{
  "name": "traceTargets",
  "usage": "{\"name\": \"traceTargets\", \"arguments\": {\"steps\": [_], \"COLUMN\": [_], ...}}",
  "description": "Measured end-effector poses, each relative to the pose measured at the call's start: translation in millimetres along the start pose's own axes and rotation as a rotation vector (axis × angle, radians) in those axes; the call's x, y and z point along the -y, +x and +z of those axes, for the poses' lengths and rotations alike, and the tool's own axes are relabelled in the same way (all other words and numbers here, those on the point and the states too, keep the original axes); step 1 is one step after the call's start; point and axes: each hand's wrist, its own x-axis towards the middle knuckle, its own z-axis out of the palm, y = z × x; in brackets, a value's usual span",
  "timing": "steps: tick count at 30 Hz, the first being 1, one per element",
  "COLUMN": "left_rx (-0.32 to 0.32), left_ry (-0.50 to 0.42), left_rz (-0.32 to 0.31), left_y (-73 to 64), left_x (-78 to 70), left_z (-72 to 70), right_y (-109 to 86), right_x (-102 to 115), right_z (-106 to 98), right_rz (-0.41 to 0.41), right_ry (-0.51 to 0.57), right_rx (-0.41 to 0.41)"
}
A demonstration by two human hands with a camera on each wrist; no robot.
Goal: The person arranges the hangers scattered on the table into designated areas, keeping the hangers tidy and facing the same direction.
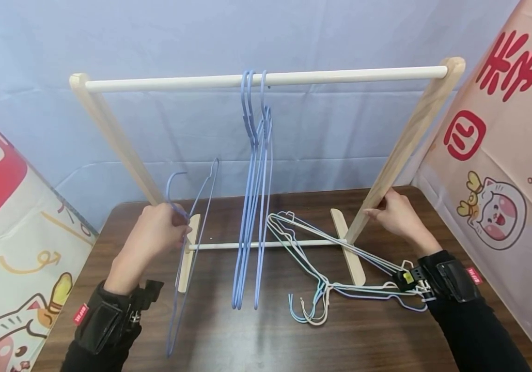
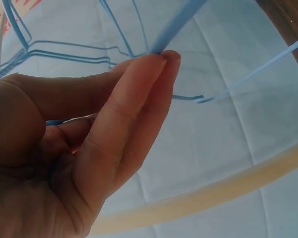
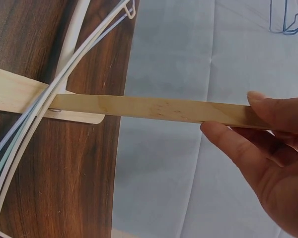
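My left hand (image 1: 156, 232) pinches a blue wire clothes hanger (image 1: 168, 191) between thumb and fingertips, beside the left leg of a wooden clothes rack (image 1: 177, 83). The hanger is tilted, its hook up and its long wires reaching down over the table. In the left wrist view the pinched blue wire (image 2: 176, 25) rises from the fingertips. With its thumb and fingers, my right hand (image 1: 401, 217) grips the rack's right upright (image 1: 405, 129) low down, as the right wrist view of the upright (image 3: 159, 109) also shows. Several blue hangers (image 1: 244, 98) hang near the bar's middle.
A loose pile of white, green and blue hangers (image 1: 326, 310) lies on the brown table (image 1: 229, 341) at the right, overlapping the rack's lower rod (image 1: 219, 246) and right foot (image 1: 356, 268). Printed cloths (image 1: 498, 155) and a pale backdrop (image 1: 173, 41) surround the table.
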Motion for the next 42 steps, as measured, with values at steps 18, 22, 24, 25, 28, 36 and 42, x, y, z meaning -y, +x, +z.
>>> {"name": "traceTargets", "arguments": {"steps": [18, 22, 24, 25, 28, 36, 42], "left_rx": [-0.008, -0.012, -0.015, -0.015, -0.014, -0.026, -0.034], "left_ry": [0.029, 0.037, 0.039, 0.039, 0.035, 0.043, 0.035], "left_rz": [0.022, 0.037, 0.040, 0.040, 0.030, 0.014, 0.016], "left_y": [4.1, 6.1, 6.8, 7.2, 8.5, 12.2, 14.9], "left_x": [-9.9, -12.9, -14.7, -15.8, -19.5, -31.3, -41.0], "left_z": [-17.1, -22.5, -24.9, -26.0, -28.5, -33.5, -37.9], "right_y": [-0.6, -0.6, -0.4, -0.4, -0.4, 0.2, 0.1], "right_x": [0, 1, 1, 1, 2, 1, 1], "right_z": [-1, -1, -1, -1, -1, -1, -1], "right_rz": [0.012, 0.013, 0.012, 0.012, 0.011, 0.005, 0.010], "right_ry": [0.007, -0.002, -0.005, -0.004, -0.001, -0.004, -0.006], "right_rx": [0.009, 0.007, 0.005, 0.005, 0.007, 0.006, 0.005]}}
